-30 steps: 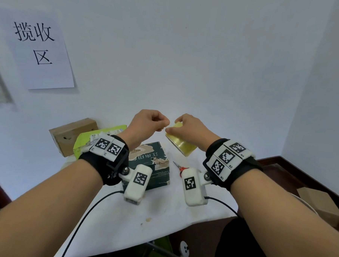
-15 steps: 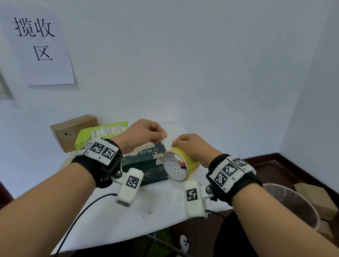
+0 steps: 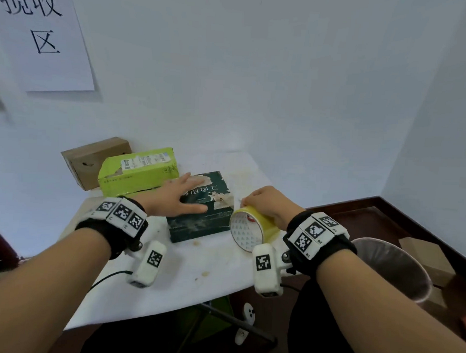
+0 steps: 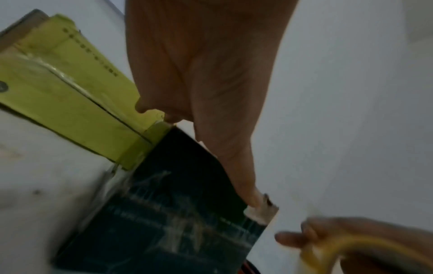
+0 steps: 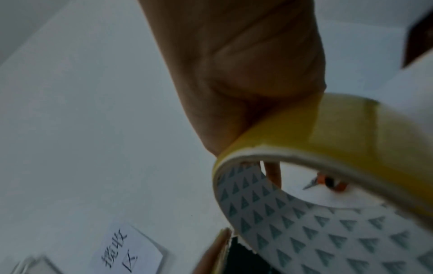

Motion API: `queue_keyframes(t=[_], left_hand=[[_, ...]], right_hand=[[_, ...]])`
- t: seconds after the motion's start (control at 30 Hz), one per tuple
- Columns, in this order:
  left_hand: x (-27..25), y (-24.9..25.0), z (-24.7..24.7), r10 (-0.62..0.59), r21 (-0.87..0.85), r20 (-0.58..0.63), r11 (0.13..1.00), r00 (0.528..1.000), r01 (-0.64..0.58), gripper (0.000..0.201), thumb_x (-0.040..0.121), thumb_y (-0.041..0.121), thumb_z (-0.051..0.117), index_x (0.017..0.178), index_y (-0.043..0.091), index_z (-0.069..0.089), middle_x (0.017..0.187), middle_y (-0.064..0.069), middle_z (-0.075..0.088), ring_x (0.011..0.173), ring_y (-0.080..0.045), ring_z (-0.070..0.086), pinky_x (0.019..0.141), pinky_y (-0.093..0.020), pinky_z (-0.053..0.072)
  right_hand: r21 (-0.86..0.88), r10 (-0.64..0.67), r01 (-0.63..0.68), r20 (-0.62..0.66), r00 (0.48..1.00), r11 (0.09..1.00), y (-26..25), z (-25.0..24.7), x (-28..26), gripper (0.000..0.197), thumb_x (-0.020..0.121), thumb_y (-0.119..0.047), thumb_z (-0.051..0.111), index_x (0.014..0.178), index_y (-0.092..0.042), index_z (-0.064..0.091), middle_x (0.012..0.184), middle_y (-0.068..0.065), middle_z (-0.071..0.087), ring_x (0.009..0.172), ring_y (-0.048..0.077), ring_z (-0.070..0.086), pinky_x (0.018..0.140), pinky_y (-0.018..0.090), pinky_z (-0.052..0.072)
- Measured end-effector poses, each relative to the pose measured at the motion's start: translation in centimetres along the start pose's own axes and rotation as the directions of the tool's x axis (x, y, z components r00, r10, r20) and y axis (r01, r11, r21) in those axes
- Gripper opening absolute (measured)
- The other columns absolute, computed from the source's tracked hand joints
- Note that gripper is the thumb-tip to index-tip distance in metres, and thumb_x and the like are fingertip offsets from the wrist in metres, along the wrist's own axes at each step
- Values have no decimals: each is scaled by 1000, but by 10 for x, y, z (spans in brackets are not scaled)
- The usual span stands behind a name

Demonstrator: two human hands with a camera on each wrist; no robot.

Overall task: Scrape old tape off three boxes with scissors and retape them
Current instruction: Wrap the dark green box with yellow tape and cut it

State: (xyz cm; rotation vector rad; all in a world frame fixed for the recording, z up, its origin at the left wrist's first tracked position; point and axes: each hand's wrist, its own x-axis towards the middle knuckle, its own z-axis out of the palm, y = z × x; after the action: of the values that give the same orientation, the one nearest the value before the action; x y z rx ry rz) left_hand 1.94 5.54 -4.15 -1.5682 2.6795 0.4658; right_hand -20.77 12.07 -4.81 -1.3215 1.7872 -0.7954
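Note:
A dark green box (image 3: 197, 223) with torn white patches lies mid-table. My left hand (image 3: 176, 198) presses flat on its top, fingers straight; the left wrist view shows the thumb along the box (image 4: 168, 213) edge. My right hand (image 3: 268, 204) grips a yellow tape roll (image 3: 253, 229) beside the box's right end, just above the table. The roll (image 5: 316, 166) has a white core printed with grey triangles. Red-handled scissors (image 5: 325, 182) lie on the table behind the roll, seen through its core. A lime green box (image 3: 136, 172) and a brown cardboard box (image 3: 93, 159) stand at the back left.
The small white table (image 3: 168, 277) stands against a white wall with a paper sign (image 3: 43, 34). A round grey bin (image 3: 393, 266) sits on the floor at the right, with cardboard (image 3: 426, 251) behind it. A dark floor and table legs lie below.
Both hands came down from chest height to the table. The left hand opened from a pinch and went flat onto the dark green box. The right hand lowered the tape roll beside the box.

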Motion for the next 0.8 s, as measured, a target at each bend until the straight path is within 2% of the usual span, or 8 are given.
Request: queue_keyframes(t=[0.1, 0.2, 0.27, 0.33, 0.4, 0.47, 0.6, 0.8], left_hand=[[7, -4, 18, -45, 118, -49, 992, 998, 50, 79, 85, 67, 47, 151, 39, 12, 156, -5, 17, 143, -34, 12, 117, -49, 17], [13, 5, 27, -131, 256, -98, 955, 986, 153, 79, 84, 72, 40, 150, 41, 8, 154, -10, 23, 140, -37, 23, 111, -57, 24], [13, 12, 26, -135, 317, -140, 932, 981, 173, 75, 87, 71, 38, 150, 41, 10, 153, -7, 26, 139, -33, 28, 108, -58, 23], [12, 16, 24, 18, 289, -191, 957, 981, 39, 68, 90, 63, 42, 149, 41, 18, 154, 0, 27, 140, -25, 28, 111, -50, 24], [12, 14, 23, 218, 226, -246, 960, 945, -163, 57, 94, 51, 49, 146, 37, 33, 149, 3, 36, 136, -17, 34, 110, -37, 28], [11, 12, 24, 299, 202, -283, 948, 912, -248, 49, 94, 45, 52, 142, 33, 44, 140, 4, 45, 129, -15, 40, 107, -30, 29], [13, 9, 30, 311, 233, -332, 942, 891, -242, 44, 96, 42, 51, 139, 31, 50, 137, 4, 49, 128, -19, 41, 105, -30, 29], [18, 10, 34, 253, 238, -317, 954, 914, -182, 44, 98, 44, 45, 142, 38, 42, 140, 5, 42, 129, -18, 34, 106, -34, 30]], right_hand=[[166, 22, -27, 31, 999, 986, -2, 3, 4, 20, 87, -21, 64, 95, -3, 68, 85, 13, 62, 76, 24, 55, 67, 32, 47], [208, 20, -16, -15, 1000, 978, -2, 5, 10, 22, 89, -20, 63, 98, -1, 68, 86, 12, 62, 79, 25, 56, 68, 33, 48], [186, 19, -8, -57, 998, 983, -1, 5, 16, 18, 88, -18, 61, 92, -3, 68, 85, 12, 61, 80, 25, 55, 72, 33, 48], [156, 22, -9, -86, 996, 988, 1, 5, 20, 17, 88, -18, 60, 90, -4, 68, 87, 12, 62, 84, 26, 55, 77, 35, 48], [141, 27, -12, -101, 995, 990, 4, 4, 22, 21, 88, -19, 59, 96, -2, 69, 90, 11, 63, 87, 26, 56, 79, 34, 47], [142, 23, -8, -110, 994, 990, 6, 5, 24, 24, 88, -19, 59, 98, 0, 69, 91, 12, 63, 87, 25, 55, 79, 34, 47], [159, 23, -4, -117, 993, 987, 10, 6, 27, 17, 87, -18, 60, 89, -3, 69, 89, 12, 62, 85, 25, 55, 78, 34, 47], [152, 16, 5, -137, 990, 988, 14, 7, 29, 19, 86, -19, 60, 89, -3, 70, 94, 15, 67, 94, 29, 59, 83, 38, 49]])
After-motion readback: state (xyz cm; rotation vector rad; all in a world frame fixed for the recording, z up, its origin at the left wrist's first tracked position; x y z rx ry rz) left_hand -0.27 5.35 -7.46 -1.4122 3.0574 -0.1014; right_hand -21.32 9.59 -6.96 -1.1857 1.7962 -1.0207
